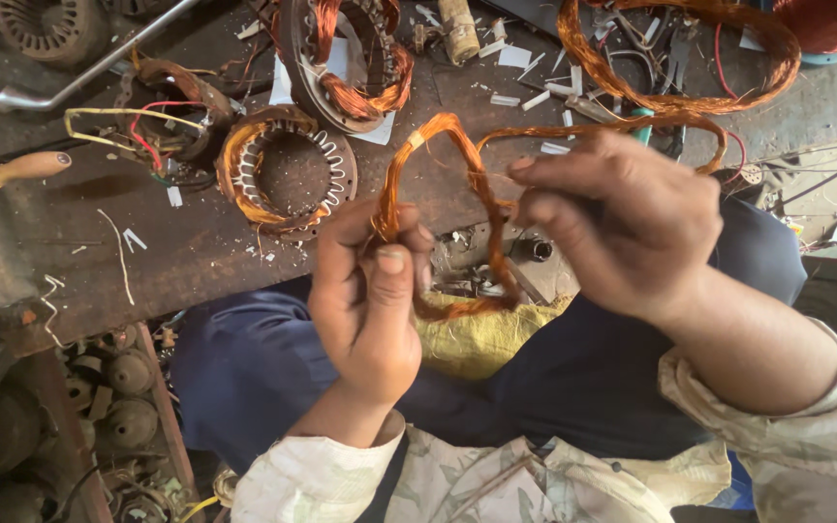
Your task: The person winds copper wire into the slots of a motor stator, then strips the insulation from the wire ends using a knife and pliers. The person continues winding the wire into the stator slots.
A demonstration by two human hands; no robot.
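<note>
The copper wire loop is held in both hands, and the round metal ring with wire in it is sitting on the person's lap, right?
Not quite. Both hands, left hand and right hand, do hold the copper wire loop, but the head view shows the round metal ring lying on the workbench, not on the lap.

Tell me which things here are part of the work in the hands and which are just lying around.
In hand:
- left hand, grip closed on the orange copper wire coil loop
- right hand, pinching the same loop

Lying about:
- round metal stator ring wound with copper
- large loose copper wire hoop
- yellow-handled tool
- white paper slips
- grey metal rod
</note>
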